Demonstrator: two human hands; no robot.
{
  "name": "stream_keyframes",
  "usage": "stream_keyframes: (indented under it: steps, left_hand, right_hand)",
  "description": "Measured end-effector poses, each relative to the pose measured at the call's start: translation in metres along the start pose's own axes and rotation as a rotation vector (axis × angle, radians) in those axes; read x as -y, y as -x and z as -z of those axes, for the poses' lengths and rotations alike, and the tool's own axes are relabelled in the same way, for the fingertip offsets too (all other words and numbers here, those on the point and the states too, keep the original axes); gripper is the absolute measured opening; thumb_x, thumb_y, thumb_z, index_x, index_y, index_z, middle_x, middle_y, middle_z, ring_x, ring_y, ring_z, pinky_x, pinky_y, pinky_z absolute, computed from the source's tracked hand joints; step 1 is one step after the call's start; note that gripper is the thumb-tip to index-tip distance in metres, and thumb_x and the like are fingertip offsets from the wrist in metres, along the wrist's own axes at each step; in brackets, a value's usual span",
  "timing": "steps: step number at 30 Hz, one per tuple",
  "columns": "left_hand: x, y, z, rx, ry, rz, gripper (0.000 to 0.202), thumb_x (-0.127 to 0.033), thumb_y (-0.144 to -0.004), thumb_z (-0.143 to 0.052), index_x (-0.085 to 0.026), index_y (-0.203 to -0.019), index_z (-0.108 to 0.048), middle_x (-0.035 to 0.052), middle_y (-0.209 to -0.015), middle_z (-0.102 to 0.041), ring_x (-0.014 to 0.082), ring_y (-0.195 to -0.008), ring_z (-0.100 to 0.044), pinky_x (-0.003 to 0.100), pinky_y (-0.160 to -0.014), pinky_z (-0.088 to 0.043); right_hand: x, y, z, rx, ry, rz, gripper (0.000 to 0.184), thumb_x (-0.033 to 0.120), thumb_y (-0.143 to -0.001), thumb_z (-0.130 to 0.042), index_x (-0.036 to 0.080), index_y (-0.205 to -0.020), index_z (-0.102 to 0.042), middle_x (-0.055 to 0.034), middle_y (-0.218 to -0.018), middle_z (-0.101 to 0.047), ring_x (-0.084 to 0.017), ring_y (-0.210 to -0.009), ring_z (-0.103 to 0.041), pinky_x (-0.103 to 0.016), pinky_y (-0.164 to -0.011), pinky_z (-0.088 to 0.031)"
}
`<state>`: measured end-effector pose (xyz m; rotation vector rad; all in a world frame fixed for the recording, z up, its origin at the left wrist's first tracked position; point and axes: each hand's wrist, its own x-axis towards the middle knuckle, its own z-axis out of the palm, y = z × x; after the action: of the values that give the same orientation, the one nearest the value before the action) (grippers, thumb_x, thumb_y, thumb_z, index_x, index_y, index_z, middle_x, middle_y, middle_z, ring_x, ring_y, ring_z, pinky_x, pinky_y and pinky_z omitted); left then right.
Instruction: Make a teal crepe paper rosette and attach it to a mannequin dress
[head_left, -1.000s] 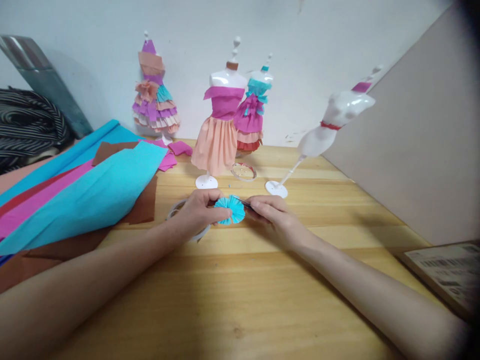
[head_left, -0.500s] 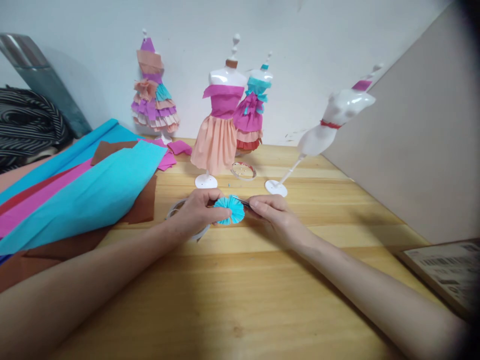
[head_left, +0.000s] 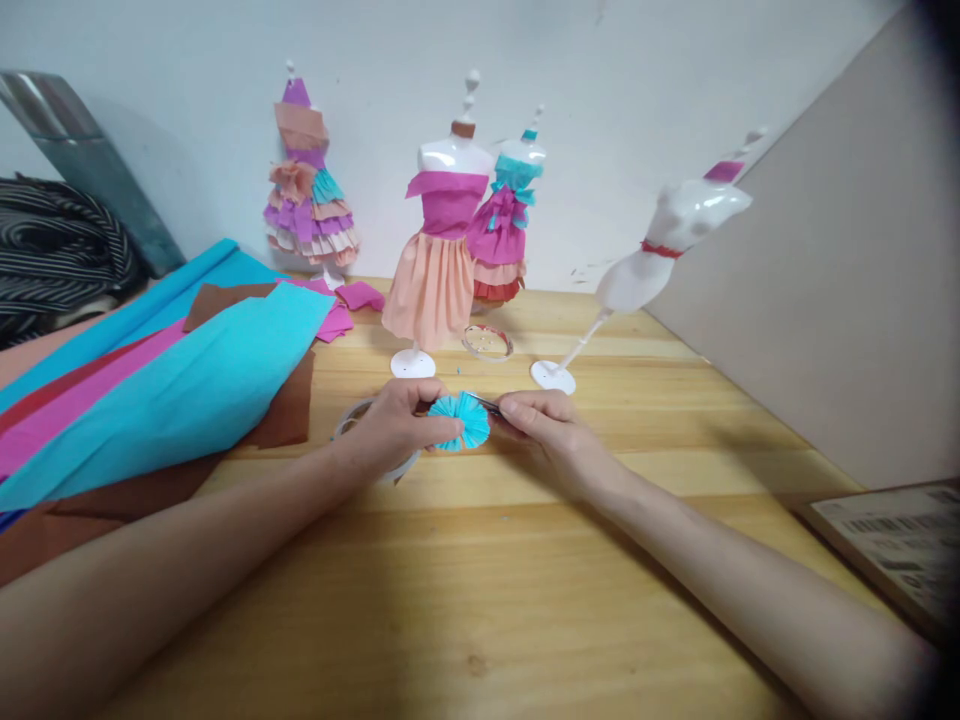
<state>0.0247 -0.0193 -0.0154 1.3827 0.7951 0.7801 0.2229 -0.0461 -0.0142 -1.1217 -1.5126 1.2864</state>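
Since a second ago: hardly anything has moved; both hands and the paper rosette sit where they did, and only the view has bobbed a touch
Left hand (head_left: 397, 420): fingers pinched shut on the left edge of the turquoise rosette (head_left: 460, 420), heel resting over a clear tape ring (head_left: 346, 420) that lies flat on the table
Right hand (head_left: 551, 430): thumb and fingers closed on a slim dark tool (head_left: 487, 404); its tip meets the rosette's upper right edge; what kind of tool it is cannot be told
Rosette: a small pleated fan of turquoise paper, held just off the wooden table (head_left: 480, 600) between the two hands, near the middle of the view
Just behind the hands: a peach-skirted mannequin (head_left: 439, 270) upright on its white foot, and beside it a second clear ring (head_left: 487, 342) lying flat
Right of that: a bare white mannequin (head_left: 660, 255), tilted, with a red band at the waist
Against the wall: a turquoise and magenta dress form (head_left: 504, 235) and, further left, a layered ruffle dress form (head_left: 307, 195)
Left side: crepe paper sheets (head_left: 172, 390) in turquoise, magenta and brown, overlapping, near the left forearm
Far right: a grey board (head_left: 840, 280) standing on edge, and a box with a barcode label (head_left: 892, 545) at the table's corner
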Motion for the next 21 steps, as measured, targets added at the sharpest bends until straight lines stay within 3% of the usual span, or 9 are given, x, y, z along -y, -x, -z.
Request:
stream_keyframes:
  steps: [21]
  left_hand:
    - [-0.0032,0.0008,-0.0006,0.000,-0.013,0.015,0.018,-0.027,-0.059,-0.065,-0.016,-0.060,-0.050,-0.0029,-0.058,-0.049,0.0091,-0.057,-0.043,0.025,-0.056,-0.029]
  right_hand:
    - [0.0061,0.0021,-0.0016,-0.028,0.036,-0.009,0.042,0.051,-0.078,-0.063,0.020,-0.054,-0.047,0.0033,-0.055,-0.032,-0.011,-0.055,-0.028,-0.027,-0.050,-0.023]
